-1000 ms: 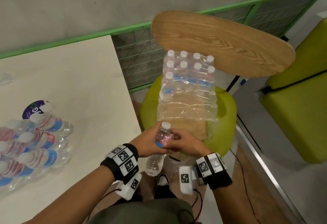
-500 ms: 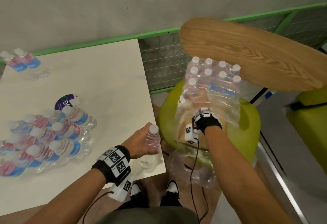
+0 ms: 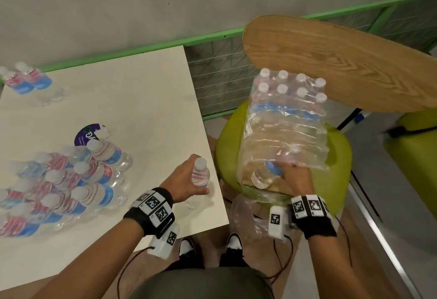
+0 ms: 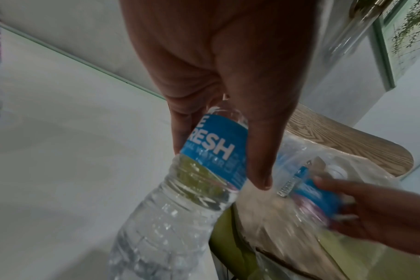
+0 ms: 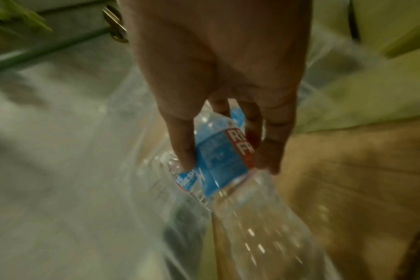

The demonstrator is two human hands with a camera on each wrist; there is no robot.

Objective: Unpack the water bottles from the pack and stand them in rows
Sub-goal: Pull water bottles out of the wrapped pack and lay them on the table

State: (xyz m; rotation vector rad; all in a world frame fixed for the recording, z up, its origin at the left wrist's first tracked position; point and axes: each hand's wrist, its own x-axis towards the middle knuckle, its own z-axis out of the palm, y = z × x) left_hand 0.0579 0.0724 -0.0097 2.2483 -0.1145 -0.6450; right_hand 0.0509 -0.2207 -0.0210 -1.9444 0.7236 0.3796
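The shrink-wrapped pack of water bottles lies tilted on a green chair seat. My left hand grips an upright bottle by its label, at the table's right edge. My right hand grips a second bottle round its blue label, drawing it bottom first out of the pack's torn near end. Several bottles stand grouped on the white table at the left. Two more bottles stand at its far left corner.
The chair's wooden backrest rises behind the pack. Loose plastic wrap hangs below the seat. A round purple sticker lies on the table. A green railing runs along the wall. A second green seat is at the right.
My left hand carried its bottle left over the table's edge. My right hand went into the pack and came back gripping another bottle.
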